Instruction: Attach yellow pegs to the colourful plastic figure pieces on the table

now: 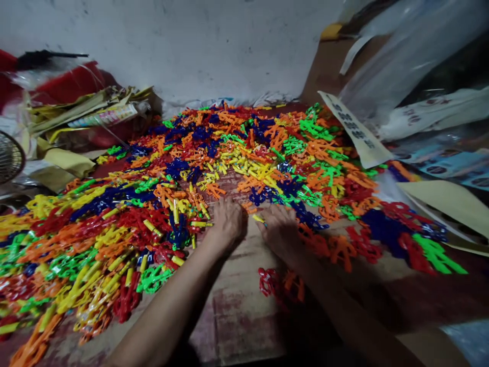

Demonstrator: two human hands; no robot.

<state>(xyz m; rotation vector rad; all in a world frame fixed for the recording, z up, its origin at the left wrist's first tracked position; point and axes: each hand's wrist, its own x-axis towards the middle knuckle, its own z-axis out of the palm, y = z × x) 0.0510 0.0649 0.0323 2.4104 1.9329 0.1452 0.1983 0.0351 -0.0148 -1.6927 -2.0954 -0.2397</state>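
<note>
One yellow stick [259, 219] lies between my hands, at the thumb of my right hand [280, 227]; my left hand [229, 220] is by colourful pieces [126, 220] on cardboard [244, 318]. Fingers blur; I can't tell whether either grips.

Plastic pieces [124, 224], orange, red, yellow, bright green and dark blue; small tubes [153, 228], yellow; wall [198, 46], bluish grey with dark specks; tub [71, 84], red; paper strip [357, 130], cream with dark print.
</note>
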